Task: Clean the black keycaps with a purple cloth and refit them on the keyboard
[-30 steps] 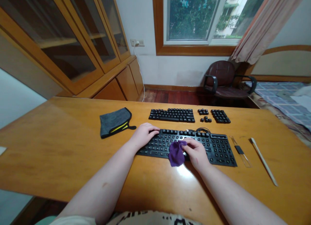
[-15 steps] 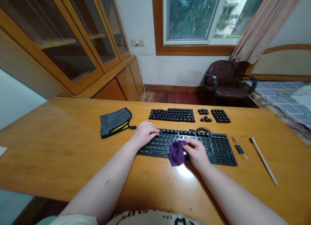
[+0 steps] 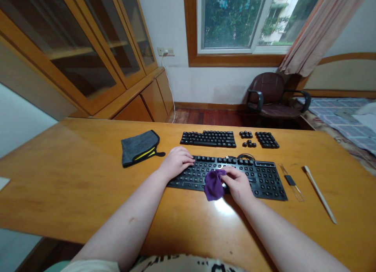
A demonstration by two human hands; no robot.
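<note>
A black keyboard [image 3: 190, 177] with most of its keycaps off lies in front of me, its bare switches showing. My left hand [image 3: 178, 162] grips its upper left end, thumb on top and the other fingers around the edge. Pinched in my right hand [image 3: 237, 182] is a purple cloth [image 3: 214, 184], which hangs over the middle of the keyboard and its front edge. The tips of my right fingers are partly hidden behind the cloth and hand. The top row of keycaps is still on the keyboard.
Behind the keyboard lie removed keycaps in groups: a large block [image 3: 208, 139], small clusters [image 3: 249, 144] and a number pad block [image 3: 266, 140]. A folded grey cloth [image 3: 138, 146] with yellow lining is at left. At right lie a wire keycap puller [image 3: 290, 180] and a brush [image 3: 320, 195].
</note>
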